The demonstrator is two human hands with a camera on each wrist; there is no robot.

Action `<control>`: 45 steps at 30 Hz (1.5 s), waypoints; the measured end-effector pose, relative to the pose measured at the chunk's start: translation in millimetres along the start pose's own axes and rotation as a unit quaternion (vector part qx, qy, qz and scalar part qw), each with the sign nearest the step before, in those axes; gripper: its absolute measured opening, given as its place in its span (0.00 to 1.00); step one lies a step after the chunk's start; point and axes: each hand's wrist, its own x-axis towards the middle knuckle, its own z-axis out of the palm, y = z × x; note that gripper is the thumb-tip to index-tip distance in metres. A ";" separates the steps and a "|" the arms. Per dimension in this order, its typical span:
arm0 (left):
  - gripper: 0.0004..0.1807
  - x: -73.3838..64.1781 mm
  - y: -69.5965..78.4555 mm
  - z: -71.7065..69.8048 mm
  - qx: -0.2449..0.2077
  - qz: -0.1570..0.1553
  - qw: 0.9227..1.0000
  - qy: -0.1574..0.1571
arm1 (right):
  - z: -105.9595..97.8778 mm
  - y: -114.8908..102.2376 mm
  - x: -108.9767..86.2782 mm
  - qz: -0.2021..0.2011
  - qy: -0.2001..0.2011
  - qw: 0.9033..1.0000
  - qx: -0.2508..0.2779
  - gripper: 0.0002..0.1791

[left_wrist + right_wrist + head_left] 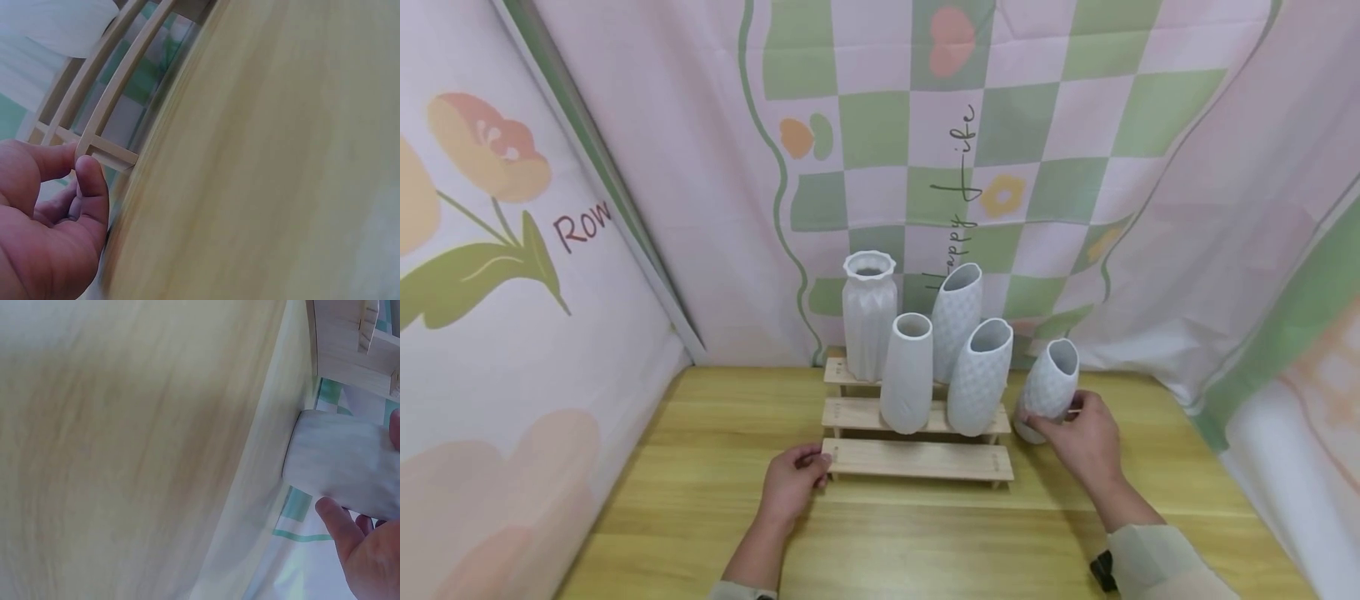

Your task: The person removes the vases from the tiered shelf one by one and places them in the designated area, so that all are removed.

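My left hand pinches the left end of the lowest step of a three-tier wooden display stand between thumb and finger. At the stand's right side, my right hand grips a white dimpled vase with a slanted mouth. The vase is nearly upright, its base at the tabletop in the right wrist view. On the top tier are a pleated white vase with a scalloped rim and a slant-mouthed dimpled vase. The middle tier carries a slim white vase and another slant-mouthed vase.
The stand rests on a wood-grain table. A checkered green and pink curtain hangs close behind the vases. Printed cloth walls border the table on the left and right.
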 end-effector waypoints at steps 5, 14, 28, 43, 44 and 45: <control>0.21 -0.3 -0.9 0.7 0.001 -0.001 1.000 0.003 | 0.1 1.5 -1.2 -0.008 0.000 1.000 0.004 0.57; 0.21 -0.5 -2.5 1.3 0.003 -0.002 1.000 0.003 | -2.9 2.7 -4.5 -0.006 -0.003 1.000 0.012 0.57; 0.21 -1.1 -0.5 1.5 0.005 -0.002 1.000 0.003 | -11.1 3.8 -13.6 -0.001 -0.003 1.000 -0.017 0.58; 0.21 -0.6 -0.2 2.0 0.003 -0.002 1.000 0.003 | -16.8 -7.7 -27.5 0.019 0.023 1.000 0.001 0.57; 0.21 -0.8 0.1 2.0 0.001 -0.003 1.000 0.004 | -17.2 -8.6 -28.2 0.020 0.024 1.000 0.001 0.57; 0.21 -1.0 0.1 1.9 0.001 -0.003 1.000 0.004 | -17.6 -9.5 -29.0 0.020 0.024 1.000 0.001 0.57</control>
